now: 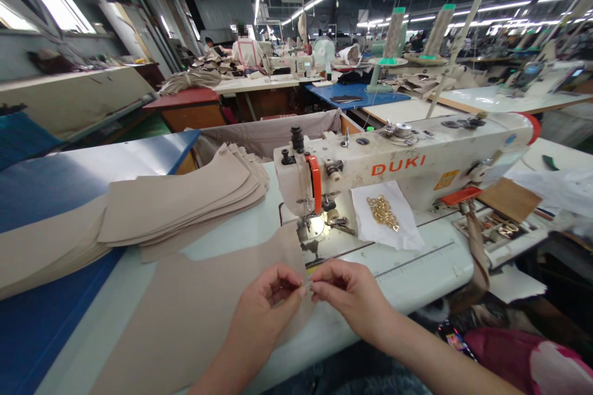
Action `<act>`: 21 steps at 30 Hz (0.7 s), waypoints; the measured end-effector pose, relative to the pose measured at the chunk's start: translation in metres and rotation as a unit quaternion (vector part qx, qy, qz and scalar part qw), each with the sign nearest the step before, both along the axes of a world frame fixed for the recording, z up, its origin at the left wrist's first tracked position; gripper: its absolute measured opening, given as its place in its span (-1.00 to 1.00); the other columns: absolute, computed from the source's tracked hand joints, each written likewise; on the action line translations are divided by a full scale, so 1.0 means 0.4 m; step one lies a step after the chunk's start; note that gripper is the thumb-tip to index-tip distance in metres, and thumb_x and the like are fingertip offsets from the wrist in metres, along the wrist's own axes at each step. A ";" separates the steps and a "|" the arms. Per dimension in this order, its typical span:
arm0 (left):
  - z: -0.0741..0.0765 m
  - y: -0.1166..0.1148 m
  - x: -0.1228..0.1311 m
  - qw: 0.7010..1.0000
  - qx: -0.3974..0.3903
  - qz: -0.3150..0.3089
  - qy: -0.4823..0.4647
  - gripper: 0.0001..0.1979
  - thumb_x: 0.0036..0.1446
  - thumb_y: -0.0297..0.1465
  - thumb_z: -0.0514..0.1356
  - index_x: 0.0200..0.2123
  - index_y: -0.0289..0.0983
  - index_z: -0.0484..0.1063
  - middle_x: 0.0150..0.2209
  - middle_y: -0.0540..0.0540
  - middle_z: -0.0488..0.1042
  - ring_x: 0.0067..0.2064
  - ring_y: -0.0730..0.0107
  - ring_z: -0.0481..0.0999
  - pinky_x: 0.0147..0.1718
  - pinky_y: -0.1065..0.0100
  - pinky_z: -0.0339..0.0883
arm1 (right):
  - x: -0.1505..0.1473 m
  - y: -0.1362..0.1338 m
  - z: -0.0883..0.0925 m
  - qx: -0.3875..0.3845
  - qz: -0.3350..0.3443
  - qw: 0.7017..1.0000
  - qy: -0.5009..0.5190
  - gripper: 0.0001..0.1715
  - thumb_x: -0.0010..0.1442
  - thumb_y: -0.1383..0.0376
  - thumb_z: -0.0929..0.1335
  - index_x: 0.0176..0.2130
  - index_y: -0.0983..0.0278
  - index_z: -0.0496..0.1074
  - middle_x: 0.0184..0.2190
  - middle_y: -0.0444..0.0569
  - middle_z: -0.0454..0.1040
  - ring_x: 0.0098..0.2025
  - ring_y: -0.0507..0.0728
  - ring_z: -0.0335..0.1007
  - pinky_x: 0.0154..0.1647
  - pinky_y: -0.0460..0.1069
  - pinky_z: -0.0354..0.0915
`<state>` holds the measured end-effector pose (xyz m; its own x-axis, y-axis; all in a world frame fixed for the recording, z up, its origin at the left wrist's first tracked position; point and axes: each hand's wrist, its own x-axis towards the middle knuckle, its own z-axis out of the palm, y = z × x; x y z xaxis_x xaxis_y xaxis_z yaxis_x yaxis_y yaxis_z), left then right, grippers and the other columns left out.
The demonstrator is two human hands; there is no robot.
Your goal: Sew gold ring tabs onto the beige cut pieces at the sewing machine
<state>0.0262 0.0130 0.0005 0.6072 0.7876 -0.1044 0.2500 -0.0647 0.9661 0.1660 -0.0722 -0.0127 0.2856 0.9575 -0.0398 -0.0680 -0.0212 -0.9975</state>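
My left hand (pixel 265 307) is closed in a pinch over the right edge of a beige fabric panel (pixel 199 296). Facing it, almost fingertip to fingertip, my right hand (pixel 354 296) pinches too. Whatever lies between the fingertips is too small to make out. Just beyond both hands stands a white sewing machine (pixel 398 160), its needle plate (pixel 316 226) lit by a lamp. The panel's far corner reaches close to that plate. Gold-coloured metal rings (pixel 383 212) lie in a heap on a white cloth (pixel 407 231) under the machine arm.
Stacked beige fabric pieces (pixel 185 197) lie to the left, with another stack (pixel 50 241) beside them. At the right are a parts tray (pixel 504 231), a piece of cardboard (pixel 509 199) and a hanging strap (pixel 475 241). Thread cones (pixel 395 34) stand behind. A person (pixel 247 52) sits farther back.
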 end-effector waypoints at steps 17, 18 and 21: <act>-0.129 0.177 -0.006 0.864 0.457 -0.116 0.178 -0.52 0.21 -0.25 0.02 0.16 -0.29 0.17 0.17 -0.25 0.30 0.20 0.12 0.26 0.14 0.05 0.20 | 0.054 0.061 -0.010 -0.139 0.004 0.990 -0.028 -0.83 0.08 0.50 0.29 -0.50 0.29 0.32 -0.64 -0.24 0.34 -0.60 -0.05 0.30 -0.53 -0.17 0.24; -0.140 0.165 -0.012 0.856 0.471 -0.113 0.183 -0.50 0.22 -0.25 0.01 0.19 -0.29 0.13 0.17 -0.26 0.30 0.20 0.12 0.27 0.12 0.06 0.23 | 0.054 0.080 -0.008 -0.155 0.008 0.987 -0.033 -0.83 0.08 0.50 0.29 -0.50 0.29 0.32 -0.64 -0.24 0.35 -0.61 -0.06 0.31 -0.54 -0.18 0.25; -0.153 0.135 -0.030 0.843 0.495 -0.105 0.185 -0.49 0.24 -0.25 0.00 0.21 -0.29 0.08 0.14 -0.27 0.33 0.16 0.12 0.32 0.07 0.07 0.29 | 0.050 0.144 -0.012 -0.188 0.023 0.981 -0.053 -0.83 0.06 0.50 0.30 -0.50 0.29 0.32 -0.66 -0.24 0.37 -0.66 -0.07 0.31 -0.61 -0.19 0.24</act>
<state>0.0141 0.0668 -0.0609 0.8138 0.4797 0.3280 0.4052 -0.8730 0.2715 0.1860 -0.0146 -0.0173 0.2643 0.8929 -0.3646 0.0445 -0.3889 -0.9202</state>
